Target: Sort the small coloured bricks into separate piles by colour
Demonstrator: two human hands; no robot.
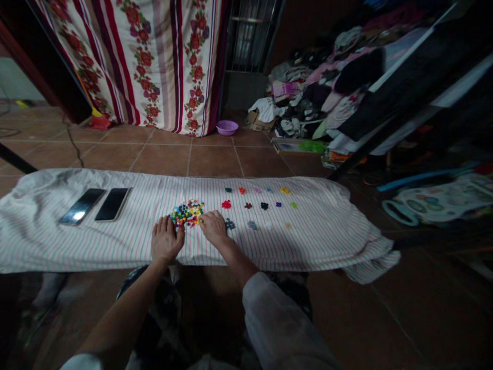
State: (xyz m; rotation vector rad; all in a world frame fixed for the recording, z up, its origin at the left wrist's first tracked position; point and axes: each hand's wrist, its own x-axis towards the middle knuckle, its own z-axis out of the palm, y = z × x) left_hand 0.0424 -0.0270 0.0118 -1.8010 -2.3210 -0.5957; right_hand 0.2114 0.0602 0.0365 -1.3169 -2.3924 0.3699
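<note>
A mixed heap of small, bead-like colored pieces lies on a striped cloth. My left hand rests flat at the heap's lower left edge, fingers stretched out. At its right edge my right hand has its fingers bent together in a pinch; what is between the fingertips is too small to make out. To the right are little groups sorted by color, among them red pieces, black pieces, yellow pieces and grey pieces. Dark grey pieces sit right beside my right hand.
Two phones lie on the cloth at left. Beyond are a floral curtain, a purple basin and a red broom on the tiled floor. Clothes are heaped at the back right.
</note>
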